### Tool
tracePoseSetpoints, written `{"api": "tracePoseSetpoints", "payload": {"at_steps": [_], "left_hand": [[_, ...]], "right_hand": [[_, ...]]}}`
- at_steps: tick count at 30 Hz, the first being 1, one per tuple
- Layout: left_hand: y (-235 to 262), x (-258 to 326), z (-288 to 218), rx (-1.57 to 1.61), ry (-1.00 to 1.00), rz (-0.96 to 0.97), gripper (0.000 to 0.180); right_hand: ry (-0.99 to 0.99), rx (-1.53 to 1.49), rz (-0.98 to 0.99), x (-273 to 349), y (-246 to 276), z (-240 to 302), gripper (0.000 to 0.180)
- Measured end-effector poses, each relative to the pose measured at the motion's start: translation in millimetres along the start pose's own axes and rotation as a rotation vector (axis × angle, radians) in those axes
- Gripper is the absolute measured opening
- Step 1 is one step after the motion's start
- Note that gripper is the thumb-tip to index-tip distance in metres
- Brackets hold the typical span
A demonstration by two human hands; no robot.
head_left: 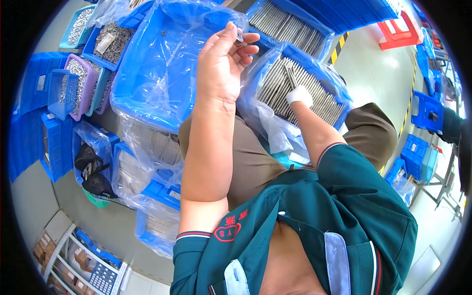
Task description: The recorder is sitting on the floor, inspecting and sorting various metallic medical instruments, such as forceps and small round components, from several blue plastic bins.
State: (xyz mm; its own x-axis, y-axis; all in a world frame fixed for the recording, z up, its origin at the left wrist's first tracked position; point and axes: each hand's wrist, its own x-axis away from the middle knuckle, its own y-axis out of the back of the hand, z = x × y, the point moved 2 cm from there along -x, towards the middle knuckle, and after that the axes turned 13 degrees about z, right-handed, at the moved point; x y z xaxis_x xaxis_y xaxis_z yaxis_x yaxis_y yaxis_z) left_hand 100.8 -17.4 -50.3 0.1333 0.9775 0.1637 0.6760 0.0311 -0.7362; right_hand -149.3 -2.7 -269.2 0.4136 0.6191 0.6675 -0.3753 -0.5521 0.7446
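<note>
My left hand is raised with its palm turned up and its fingers curled, beside the right rim of a big blue bin lined with clear plastic. A small shiny bit shows at its fingertips, too small to name. My right hand wears a white glove. It closes around a few thin metal rods, which stick out past the fingers. Under them is a blue crate with a plastic liner, filled with rows of similar metal rods.
Another lined crate of rods sits behind. At the left, a lilac basket and a blue basket hold small metal parts. A red stool stands far right on the floor. A shelf is at lower left.
</note>
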Motion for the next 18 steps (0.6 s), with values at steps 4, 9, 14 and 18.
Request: {"api": "tracePoseSetpoints", "payload": {"at_steps": [4, 9, 14, 18], "left_hand": [[-3.7, -6.5, 0.0, -0.017, 0.012, -0.006, 0.021], [-3.4, -13.4, 6.8, -0.081, 0.035, -0.04, 0.02], [4.6, -17.9, 25.1, -0.153, 0.108, -0.049, 0.017], [24.5, -15.9, 53.8, -0.074, 0.264, 0.053, 0.014]], "right_hand": [[0.196, -0.081, 0.214, -27.9, 6.3, -23.0, 0.025], [0.134, -1.649, 1.029, -9.2, -8.9, -65.4, 0.015], [0.503, -1.541, 1.186, 58.4, 28.4, -69.8, 0.022], [0.748, -1.366, 1.093, 122.2, 80.1, -72.4, 0.023]]}}
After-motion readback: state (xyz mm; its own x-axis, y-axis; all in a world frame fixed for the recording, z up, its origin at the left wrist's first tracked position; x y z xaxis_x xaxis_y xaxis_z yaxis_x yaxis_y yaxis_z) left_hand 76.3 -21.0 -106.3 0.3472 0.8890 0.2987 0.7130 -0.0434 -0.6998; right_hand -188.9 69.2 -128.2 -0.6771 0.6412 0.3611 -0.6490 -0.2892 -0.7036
